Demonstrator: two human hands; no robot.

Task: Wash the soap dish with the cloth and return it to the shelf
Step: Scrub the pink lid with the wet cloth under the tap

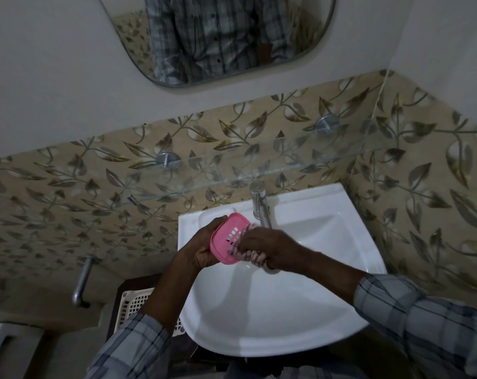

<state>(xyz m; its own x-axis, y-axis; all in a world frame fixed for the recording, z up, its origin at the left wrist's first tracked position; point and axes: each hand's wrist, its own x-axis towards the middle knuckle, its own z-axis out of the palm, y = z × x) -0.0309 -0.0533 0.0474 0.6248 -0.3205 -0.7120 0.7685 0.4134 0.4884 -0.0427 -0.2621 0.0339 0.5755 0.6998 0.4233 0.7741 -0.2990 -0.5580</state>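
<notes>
A pink plastic soap dish (pixel 226 235) with slots in its base is tilted over the white sink (pixel 300 324). My left hand (pixel 204 248) grips it from the left and underneath. My right hand (pixel 270 250) is closed on a pink and white cloth (pixel 249 254) and presses it against the dish's right side. The cloth is partly hidden by my fingers and blurred. Above the sink, a clear glass shelf (pixel 300 160) runs along the leaf-patterned tiles on two round metal mounts.
A chrome tap (pixel 259 206) stands at the back of the sink, right behind the dish. A white perforated basket (pixel 133 302) sits to the sink's lower left. A metal pipe handle (pixel 81 283) sticks out of the left wall. A mirror (pixel 218 36) hangs above.
</notes>
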